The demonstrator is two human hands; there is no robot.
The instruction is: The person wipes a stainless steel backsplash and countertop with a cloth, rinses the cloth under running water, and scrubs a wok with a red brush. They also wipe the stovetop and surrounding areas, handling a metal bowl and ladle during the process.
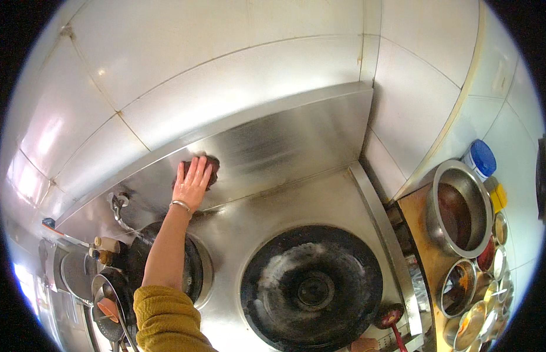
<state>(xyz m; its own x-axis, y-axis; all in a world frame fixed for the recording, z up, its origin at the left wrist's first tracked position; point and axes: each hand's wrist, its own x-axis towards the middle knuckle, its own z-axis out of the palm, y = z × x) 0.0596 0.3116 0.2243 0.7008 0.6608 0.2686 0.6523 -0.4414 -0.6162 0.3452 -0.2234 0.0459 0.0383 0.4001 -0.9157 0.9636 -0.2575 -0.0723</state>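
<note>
My left hand (191, 187), a bangle at its wrist, presses a bunched dark red cloth or pad (214, 167) against the stainless-steel backsplash (295, 141). Its fingers lie spread over the cloth. Below and right of the hand, a large black wok (312, 288) with whitish smears inside sits in the steel cooktop (242, 220). My left forearm partly covers a second dark wok (194, 268). A metal tap (119, 211) is left of the hand on the backsplash. My right hand is out of view.
A deep steel pot (460, 211) of dark liquid and several seasoning bowls stand on the wooden shelf (416, 209) at right. A red ladle (391, 317) lies by the wok's lower right. Bottles (106, 251) and a perforated strainer (106, 323) are at left. Tiled walls bound the cooktop.
</note>
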